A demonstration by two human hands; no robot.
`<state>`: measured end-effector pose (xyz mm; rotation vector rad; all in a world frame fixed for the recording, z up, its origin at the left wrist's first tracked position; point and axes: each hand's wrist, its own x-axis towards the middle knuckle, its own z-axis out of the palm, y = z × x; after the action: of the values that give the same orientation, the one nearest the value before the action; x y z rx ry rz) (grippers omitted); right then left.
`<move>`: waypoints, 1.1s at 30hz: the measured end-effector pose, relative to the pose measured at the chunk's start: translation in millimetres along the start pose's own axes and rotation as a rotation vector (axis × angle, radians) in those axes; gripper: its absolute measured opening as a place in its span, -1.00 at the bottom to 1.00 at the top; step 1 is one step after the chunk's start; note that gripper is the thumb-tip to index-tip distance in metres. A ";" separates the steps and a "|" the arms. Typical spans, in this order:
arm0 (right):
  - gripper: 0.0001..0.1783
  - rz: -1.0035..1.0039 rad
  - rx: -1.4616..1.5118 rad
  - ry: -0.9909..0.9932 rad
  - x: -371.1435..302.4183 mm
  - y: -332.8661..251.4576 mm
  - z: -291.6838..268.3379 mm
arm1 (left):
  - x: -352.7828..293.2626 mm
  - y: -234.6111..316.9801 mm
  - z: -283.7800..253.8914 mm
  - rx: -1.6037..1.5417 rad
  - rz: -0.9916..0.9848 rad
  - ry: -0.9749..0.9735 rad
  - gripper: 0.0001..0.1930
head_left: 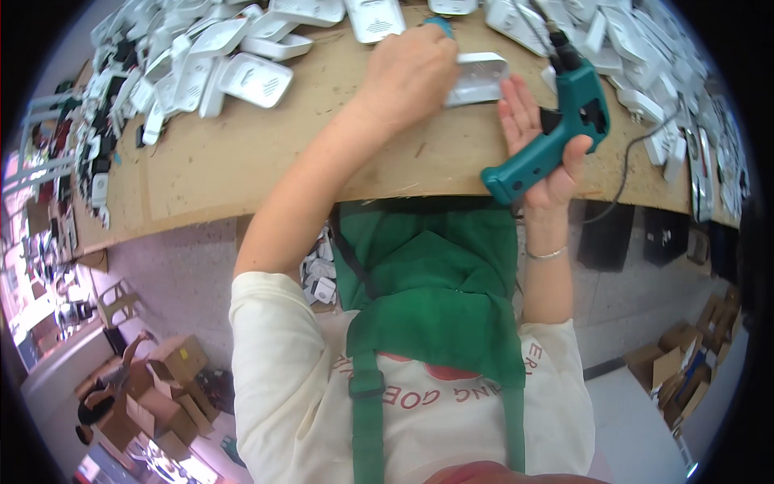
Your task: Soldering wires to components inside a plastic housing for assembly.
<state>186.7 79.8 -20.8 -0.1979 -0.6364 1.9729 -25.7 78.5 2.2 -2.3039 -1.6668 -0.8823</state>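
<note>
My right hand [548,169] holds a teal pistol-grip power tool [576,109] with a black trigger and a black nose pointing to the far side. The tool lies across the palm, the thumb over it and the fingers stretched out beside it. To its left, a white plastic casing [481,79] rests on the table, its hollow side showing. My left hand [411,68] is closed, back up, next to this casing's left end. A small blue piece [441,26] shows just beyond its knuckles. Whatever those fingers hold is hidden beneath the hand.
White casings [256,81] are heaped at the left of the wooden table [218,161], with another heap [629,40] at the right. One casing [375,18] lies beyond my left hand. A dark cord [627,173] loops at the right. Cardboard boxes [165,403] stand on the floor.
</note>
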 end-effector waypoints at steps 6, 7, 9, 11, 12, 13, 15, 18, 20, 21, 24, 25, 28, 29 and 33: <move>0.11 0.006 -0.043 -0.092 10.4 3.7 6.4 | 6.8 32.1 -17.7 -0.023 -0.179 -0.206 -0.72; 0.10 -0.036 -0.057 -0.088 11.2 5.2 8.4 | 9.4 23.6 -10.4 -0.013 -0.245 -0.264 -0.69; 0.01 -0.056 0.098 -0.101 5.1 2.0 1.7 | 1.9 15.1 -1.5 0.009 -0.322 -0.312 -0.67; -0.04 -0.042 0.224 -0.085 -10.6 0.4 4.9 | -12.1 12.1 3.7 -0.266 -0.418 0.160 -0.61; -0.04 -0.040 0.229 -0.092 -15.8 3.1 8.1 | -16.5 13.4 4.0 -0.413 -0.484 0.229 -0.57; -0.04 -0.037 0.231 -0.044 -21.4 7.4 13.4 | -20.6 18.5 3.3 -0.404 -0.489 0.231 -0.57; -0.04 -0.025 0.207 0.012 -23.7 15.5 22.4 | -24.7 29.0 15.4 -1.121 -0.754 0.367 -0.54; -0.03 -0.001 0.169 -0.012 -17.0 20.6 30.9 | -24.3 53.4 33.9 -1.534 -0.882 0.625 -0.56; -0.02 -0.001 0.142 0.010 -13.0 16.7 27.9 | -27.8 61.1 26.9 -1.624 -0.900 0.620 -0.56; -0.01 -0.009 0.111 0.039 -10.7 13.3 24.7 | -32.4 58.7 22.5 -1.650 -0.962 0.529 -0.56; -0.03 0.000 0.053 0.035 -9.9 3.3 17.2 | -53.0 49.1 -1.3 -1.683 -0.971 0.413 -0.53; -0.04 0.004 0.005 0.038 -10.6 1.2 16.1 | -65.2 42.7 -17.2 -1.474 -0.902 0.358 -0.53; -0.03 0.020 -0.067 0.008 -14.6 -2.3 15.4 | -110.3 -7.4 -69.1 -0.611 -0.700 0.516 -0.64; -0.02 0.016 -0.113 0.008 -16.4 -4.3 15.4 | -120.4 -39.9 -88.5 -0.148 -0.583 0.604 -0.71; 0.02 0.032 -0.137 0.000 -20.2 -9.1 10.5 | -186.7 -188.0 -155.8 0.462 -0.725 0.460 -0.61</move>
<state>199.2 61.7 -9.9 -0.2933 -0.7732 1.9615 -291.2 -75.7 -11.6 -1.0911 -2.1866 -0.9089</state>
